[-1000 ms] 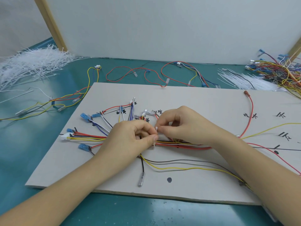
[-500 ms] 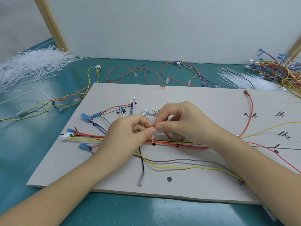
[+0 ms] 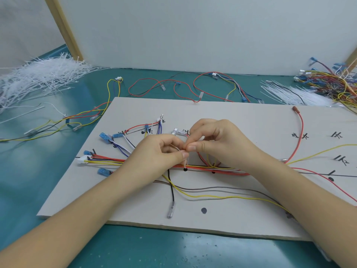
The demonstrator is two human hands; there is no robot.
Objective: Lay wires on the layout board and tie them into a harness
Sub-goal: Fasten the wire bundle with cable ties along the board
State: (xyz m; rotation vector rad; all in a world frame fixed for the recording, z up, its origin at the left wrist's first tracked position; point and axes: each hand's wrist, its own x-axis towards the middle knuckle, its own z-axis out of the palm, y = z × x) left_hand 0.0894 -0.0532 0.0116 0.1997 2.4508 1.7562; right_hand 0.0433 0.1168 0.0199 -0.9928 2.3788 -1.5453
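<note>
Since the earlier frames, both hands had risen slightly off the wire bundle (image 3: pixel 204 168), and the cable tie (image 3: pixel 185 163) that had lain low against the wires now stood nearly upright between the fingertips. From my remote station I saw the left hand (image 3: pixel 160 153) with fingers curled, thumb and forefinger pinching the tie near its upper end; the right hand (image 3: pixel 216 144) met it tip to tip, its thumb and forefinger closed on the same thin white strip (whether it held the tie's head or its tail I could not tell, the fingers covering that part). The tie's lower end reached the bundle of red, yellow and black wires, which ran across the middle of the layout board (image 3: pixel 231 117), beside a black dot (image 3: pixel 185 169). The run of the bundle beneath both palms was hidden. Blue terminals (image 3: pixel 104 136) fanned out at the board's left. A brown wire (image 3: pixel 222 188) and a yellow wire (image 3: pixel 212 196) curved nearer me and passed under the right forearm. White cable ties lay heaped at far left (image 3: pixel 38 78) and far right (image 3: pixel 289 93) on the green table (image 3: pixel 48 180); the tangled wires (image 3: pixel 332 82) at the right edge were cut off by the frame. The board's handwritten marks were too small to read.
</note>
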